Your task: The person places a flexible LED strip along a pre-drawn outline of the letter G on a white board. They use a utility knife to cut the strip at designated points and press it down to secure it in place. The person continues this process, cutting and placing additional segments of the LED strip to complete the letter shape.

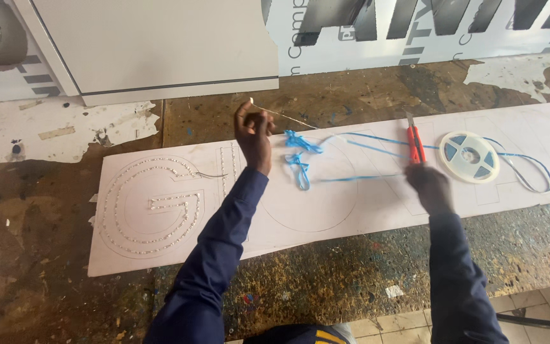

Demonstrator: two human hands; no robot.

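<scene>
Fingers: left hand pinches thin strip, raised; right hand grips red cutter, blade up. Surface: white board on stained bench; reel right; panels far.

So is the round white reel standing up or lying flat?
Lying flat. The white reel rests on its side on the pale board, its round face and blue windows pointing up.

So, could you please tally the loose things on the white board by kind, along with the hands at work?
Hands: 2, left hand pinching a thin strip, right hand holding the red cutter
Cutters: 1
Strips: 1
White reels: 1
Blue tape tangles: 1
Total: 6
</scene>
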